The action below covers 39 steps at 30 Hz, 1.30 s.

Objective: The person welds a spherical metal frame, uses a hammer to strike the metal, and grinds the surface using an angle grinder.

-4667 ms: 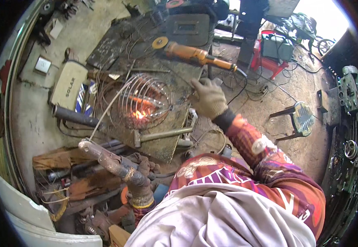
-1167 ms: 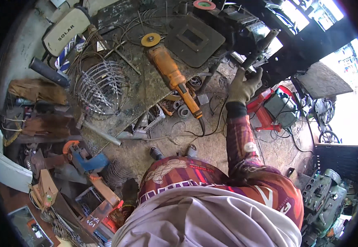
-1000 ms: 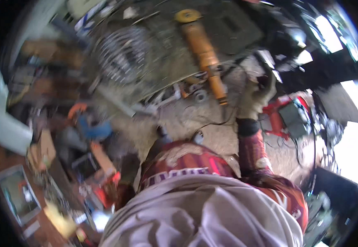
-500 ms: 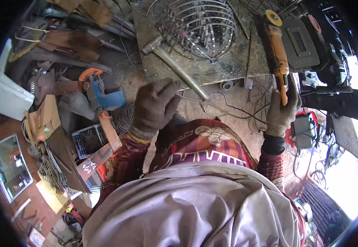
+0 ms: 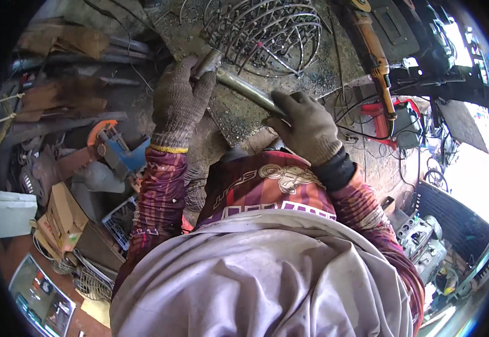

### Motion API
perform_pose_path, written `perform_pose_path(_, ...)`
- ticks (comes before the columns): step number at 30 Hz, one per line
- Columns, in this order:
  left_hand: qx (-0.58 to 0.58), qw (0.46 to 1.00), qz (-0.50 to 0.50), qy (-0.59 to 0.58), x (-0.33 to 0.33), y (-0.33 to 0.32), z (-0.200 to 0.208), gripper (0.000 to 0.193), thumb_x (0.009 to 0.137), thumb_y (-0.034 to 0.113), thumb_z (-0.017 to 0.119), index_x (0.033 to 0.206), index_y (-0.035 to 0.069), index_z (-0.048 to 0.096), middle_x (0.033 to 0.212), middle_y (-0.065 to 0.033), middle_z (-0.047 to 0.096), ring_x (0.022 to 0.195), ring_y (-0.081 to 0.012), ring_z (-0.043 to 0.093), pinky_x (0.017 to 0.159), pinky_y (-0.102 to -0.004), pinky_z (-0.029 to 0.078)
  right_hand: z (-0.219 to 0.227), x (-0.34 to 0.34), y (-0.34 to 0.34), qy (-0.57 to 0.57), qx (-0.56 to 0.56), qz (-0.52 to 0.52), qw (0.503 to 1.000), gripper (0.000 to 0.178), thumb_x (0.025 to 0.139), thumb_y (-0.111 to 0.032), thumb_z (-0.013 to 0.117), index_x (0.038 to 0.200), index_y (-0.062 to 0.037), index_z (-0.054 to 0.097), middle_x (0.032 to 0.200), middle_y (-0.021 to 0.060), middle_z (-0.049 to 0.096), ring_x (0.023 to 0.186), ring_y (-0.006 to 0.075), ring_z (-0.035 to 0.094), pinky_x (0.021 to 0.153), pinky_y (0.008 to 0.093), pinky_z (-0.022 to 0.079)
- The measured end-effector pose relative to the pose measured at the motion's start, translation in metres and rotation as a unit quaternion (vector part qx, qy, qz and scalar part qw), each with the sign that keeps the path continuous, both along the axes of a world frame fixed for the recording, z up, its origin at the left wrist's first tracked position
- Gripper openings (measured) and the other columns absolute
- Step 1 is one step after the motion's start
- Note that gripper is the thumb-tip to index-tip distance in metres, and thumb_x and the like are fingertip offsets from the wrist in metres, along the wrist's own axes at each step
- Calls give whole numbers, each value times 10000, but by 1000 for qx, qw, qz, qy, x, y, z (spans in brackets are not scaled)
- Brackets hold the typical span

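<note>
A metal hammer with a tubular handle lies slantwise over the worktable, its head toward the left edge. My left hand, in a knitted work glove, pinches the hammer's head between thumb and fingers. My gloved right hand is closed around the handle's lower end. Just beyond the hammer stands a round cage of bent metal rods, with many short dark pieces seen through its bars. An orange angle grinder lies at the table's right side, apart from both hands.
A dark plate with a rectangular frame lies beside the grinder. Cables loop near a red-and-grey box at right. On the left are a blue-and-orange machine, a cardboard box and a plastic crate.
My right hand has let go of the grinder and moved left onto the hammer handle. My left hand has moved up to the hammer's head. The view has shifted.
</note>
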<state>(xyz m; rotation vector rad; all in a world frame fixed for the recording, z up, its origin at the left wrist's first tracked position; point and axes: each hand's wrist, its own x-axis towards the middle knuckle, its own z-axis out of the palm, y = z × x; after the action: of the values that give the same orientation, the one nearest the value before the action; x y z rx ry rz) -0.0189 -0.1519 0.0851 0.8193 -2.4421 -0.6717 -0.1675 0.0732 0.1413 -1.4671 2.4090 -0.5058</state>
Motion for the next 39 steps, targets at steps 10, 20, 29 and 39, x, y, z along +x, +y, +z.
perform_pose_path(10,113,992,-42,27,10,-8,-5,457,962,297,695,1287,-16,627,1197,-208,677,1062,-310,666,953,-387,502,-7,17,-14,-94,83,7,992,303,929,-322,615,1080,-59,604,824,192,689,754,414,695,676,519,552)
perform_pose_path(20,359,926,32,112,42,19,11,388,965,265,718,1291,68,650,1082,-27,690,860,-100,640,654,-249,528,7,22,4,-40,124,38,991,371,1010,-414,545,1151,-71,549,752,171,678,696,398,688,604,523,528)
perform_pose_path(29,354,918,124,126,64,10,-8,378,978,303,710,1286,89,659,1028,-17,715,672,-46,575,553,-206,481,16,25,12,-56,89,35,994,372,993,-374,584,1212,-74,576,751,168,673,698,382,690,604,519,530)
perform_pose_path(39,382,895,139,185,84,1,-29,376,971,305,720,1287,108,668,905,6,666,666,-60,600,568,-223,508,14,35,9,-29,24,98,994,315,966,-340,619,1146,-83,596,716,162,662,651,383,675,584,508,528)
